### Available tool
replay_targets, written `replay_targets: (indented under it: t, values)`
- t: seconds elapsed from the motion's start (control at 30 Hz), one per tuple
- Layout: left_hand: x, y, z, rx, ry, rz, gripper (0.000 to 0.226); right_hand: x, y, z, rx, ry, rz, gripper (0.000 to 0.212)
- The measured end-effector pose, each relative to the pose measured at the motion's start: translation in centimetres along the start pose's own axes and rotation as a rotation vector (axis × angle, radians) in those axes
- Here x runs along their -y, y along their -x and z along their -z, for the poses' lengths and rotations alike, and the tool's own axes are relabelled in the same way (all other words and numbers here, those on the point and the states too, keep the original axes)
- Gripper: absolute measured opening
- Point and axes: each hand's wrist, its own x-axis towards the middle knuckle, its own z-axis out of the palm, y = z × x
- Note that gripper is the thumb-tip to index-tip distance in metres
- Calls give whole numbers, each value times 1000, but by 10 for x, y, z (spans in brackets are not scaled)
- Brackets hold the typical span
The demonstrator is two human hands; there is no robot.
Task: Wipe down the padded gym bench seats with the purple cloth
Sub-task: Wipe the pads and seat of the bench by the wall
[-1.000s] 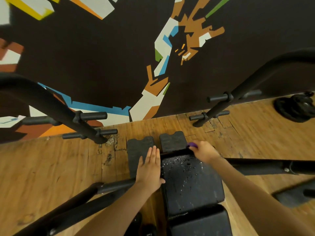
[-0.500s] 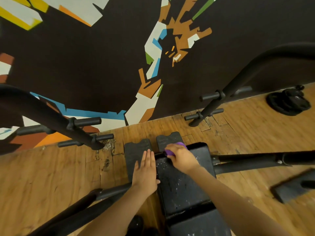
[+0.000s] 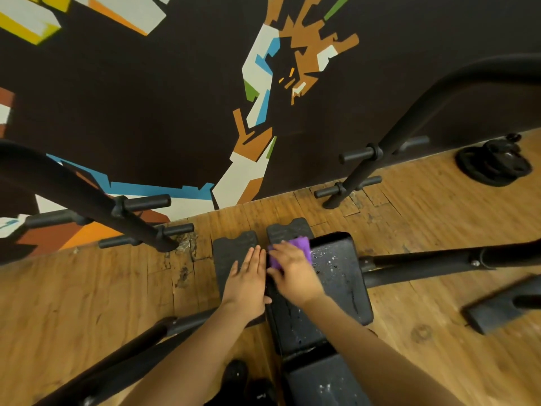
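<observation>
the right hand (image 3: 294, 272) lay on the purple cloth (image 3: 292, 250), fingers bent over it and pressing it flat against the far left corner of the bench pad (image 3: 336, 276). it seemed to bunch the cloth under the palm so that the pressure went straight into the vinyl; only the far edge and a bit by the thumb showed.

the left hand (image 3: 248, 278) rested flat with its fingers straight and together, holding nothing. it sat along the pad's left edge, partly over the floor plate (image 3: 231, 253) beside it, probably as a brace to steady the lean forward over the bench.

the pad was still speckled with white flecks across its middle and right side, so the wipe looked far from done there. a second pad (image 3: 322, 382) nearer the body also carried a few flecks and looked untouched.

the next stroke would likely need to sweep right across the specks. the pad's cracked cover could snag the cloth. the frame bars (image 3: 439, 259) on the right stood clear of the wiping hand.
</observation>
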Motion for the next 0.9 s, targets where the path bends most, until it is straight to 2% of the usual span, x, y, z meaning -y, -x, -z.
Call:
replay_targets:
  t: [0.1,0.17,0.27,0.33,0.47,0.53,0.63,0.73,0.8,0.9]
  values:
    - [-2,2,3,-2,-11,14,99,-3,1,4,1,16,112,43]
    - [-2,2,3,9,-12,12,100,-24,1,18,-22,59,117,44]
    - [-1,1,2,14,-6,10,101,-67,1,46,-143,42,-107,39]
    - [0,1,2,14,3,8,101,-86,0,55,-157,41,-177,37]
    - [-2,0,-1,7,19,14,101,-67,3,34,-242,31,-266,40]
    - [-1,0,-1,5,20,12,101,-39,11,13,-238,14,-178,44]
    - [1,1,-2,-16,24,1,100,-8,20,-15,-123,25,117,57]
    - [2,1,-1,-18,16,-9,100,-21,16,-7,-46,89,285,63]
    - [2,0,0,-2,13,-15,101,-49,13,9,-93,104,229,60]
    - [6,-1,1,15,-1,-35,101,-86,10,32,-262,1,-77,53]
